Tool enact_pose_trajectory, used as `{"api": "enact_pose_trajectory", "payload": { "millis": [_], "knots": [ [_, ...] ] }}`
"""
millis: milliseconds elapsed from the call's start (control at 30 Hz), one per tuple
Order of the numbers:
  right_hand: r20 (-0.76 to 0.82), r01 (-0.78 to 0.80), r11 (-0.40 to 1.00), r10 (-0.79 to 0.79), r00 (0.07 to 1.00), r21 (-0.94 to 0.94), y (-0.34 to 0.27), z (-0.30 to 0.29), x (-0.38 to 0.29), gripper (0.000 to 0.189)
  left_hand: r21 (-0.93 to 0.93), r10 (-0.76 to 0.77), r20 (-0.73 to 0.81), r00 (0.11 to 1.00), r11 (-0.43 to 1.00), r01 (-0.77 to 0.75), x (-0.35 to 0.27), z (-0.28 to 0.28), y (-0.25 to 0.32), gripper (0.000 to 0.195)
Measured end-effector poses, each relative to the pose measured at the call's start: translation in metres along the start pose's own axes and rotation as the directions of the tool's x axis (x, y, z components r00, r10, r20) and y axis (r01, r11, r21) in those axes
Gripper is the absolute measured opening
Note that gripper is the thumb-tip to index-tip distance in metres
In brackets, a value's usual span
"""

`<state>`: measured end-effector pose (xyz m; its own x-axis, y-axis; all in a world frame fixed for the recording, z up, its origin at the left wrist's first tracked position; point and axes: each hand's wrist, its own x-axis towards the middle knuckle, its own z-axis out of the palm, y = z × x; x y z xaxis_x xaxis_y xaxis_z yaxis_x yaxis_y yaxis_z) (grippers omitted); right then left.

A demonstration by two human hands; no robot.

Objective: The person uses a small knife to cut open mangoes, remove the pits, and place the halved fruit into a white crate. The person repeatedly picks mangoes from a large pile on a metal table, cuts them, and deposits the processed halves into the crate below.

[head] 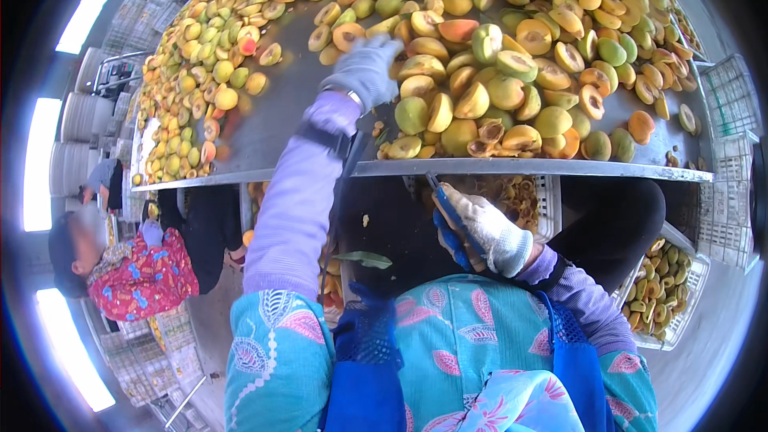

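Observation:
My left hand (pixel 366 72), in a grey knit glove, reaches over the metal table (pixel 288 120) to the near left edge of a heap of halved and whole yellow stone fruit (pixel 474 99). Motion blurs its fingers, so whether it grips a piece cannot be told. My right hand (pixel 489 231), gloved in white with a blue palm, is low in front of the table's near edge. It is closed around a slim hand tool (pixel 443 204) whose narrow dark tip points up toward that edge; its exact kind is unclear. Torn fruit pieces (pixel 489 132) lie near the table edge.
A second spread of fruit (pixel 210 78) covers the table's left part. Under the table stands a white crate (pixel 549 210) holding brownish scraps. Another crate (pixel 690 306) of fruit pieces is on the floor at right. A co-worker (pixel 141 276) sits at left. Stacked crates (pixel 729 96) flank the table's right end.

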<state>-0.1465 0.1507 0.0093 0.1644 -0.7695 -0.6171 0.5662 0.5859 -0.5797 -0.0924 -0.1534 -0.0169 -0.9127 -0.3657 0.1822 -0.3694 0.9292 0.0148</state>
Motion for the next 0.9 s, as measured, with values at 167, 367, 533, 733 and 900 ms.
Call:
{"api": "enact_pose_trajectory", "payload": {
  "millis": [167,367,533,733,900],
  "knots": [
    [-0.216,0.380,0.924,-0.377,0.900,-0.030,-0.007,-0.009,0.013,0.037,-0.588,-0.294,0.334,0.895,0.677,0.442,-0.007,-0.005,-0.009,0.048],
    [-0.099,0.488,0.460,-0.795,0.599,-0.742,-0.037,0.015,0.035,0.038,-0.976,-0.325,0.215,0.921,-0.030,0.217,-0.085,-0.054,0.065,0.051],
    [-0.097,0.456,0.419,-0.810,0.578,-0.785,-0.026,0.024,0.041,0.039,-0.986,-0.451,0.158,0.878,-0.123,0.114,-0.090,-0.038,0.094,0.059],
    [-0.009,0.444,0.298,-0.838,0.545,-0.845,-0.016,0.024,0.043,0.038,-0.994,-0.596,0.110,0.796,-0.086,0.072,-0.084,-0.042,0.114,0.038],
    [-0.150,0.492,0.600,-0.717,0.681,-0.631,-0.014,0.035,0.040,0.043,-0.993,-0.648,0.048,0.760,-0.113,-0.034,-0.085,-0.033,0.124,0.034]
  ]
}}
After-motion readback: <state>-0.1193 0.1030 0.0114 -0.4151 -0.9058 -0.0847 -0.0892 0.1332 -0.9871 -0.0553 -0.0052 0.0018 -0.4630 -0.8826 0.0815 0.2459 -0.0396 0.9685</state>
